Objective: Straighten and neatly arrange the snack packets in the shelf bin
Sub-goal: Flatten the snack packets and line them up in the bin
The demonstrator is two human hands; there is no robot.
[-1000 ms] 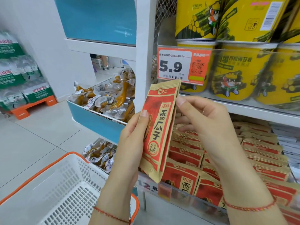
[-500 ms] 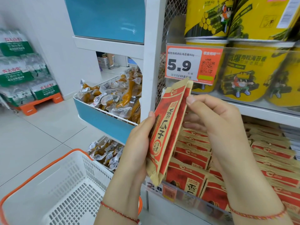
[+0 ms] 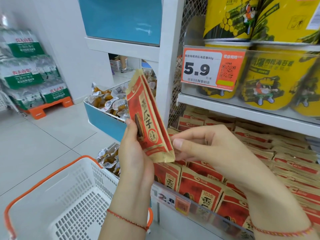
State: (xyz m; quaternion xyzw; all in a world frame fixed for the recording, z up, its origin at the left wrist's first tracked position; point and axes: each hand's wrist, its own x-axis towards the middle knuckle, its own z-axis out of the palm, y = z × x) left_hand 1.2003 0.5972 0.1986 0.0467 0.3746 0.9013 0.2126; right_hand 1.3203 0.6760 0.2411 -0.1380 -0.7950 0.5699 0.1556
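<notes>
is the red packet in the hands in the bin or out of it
Out. The red packet is held up in the air, tilted, gripped by the left hand and right hand, above the bin's packets.

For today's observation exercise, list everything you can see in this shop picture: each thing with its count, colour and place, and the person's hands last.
held packets: two, red-brown, above bin
shelved packets: many, red-brown, lower shelf bin
yellow tubs: several, upper shelf
price tag: one, orange-white, upper shelf edge
clear snack packs: many, brownish, blue bin on the left
basket: one, white, orange rim, bottom left
water packs: stacked, green-labelled, far left
left hand: grips held packets
right hand: pinches their lower edge
</notes>
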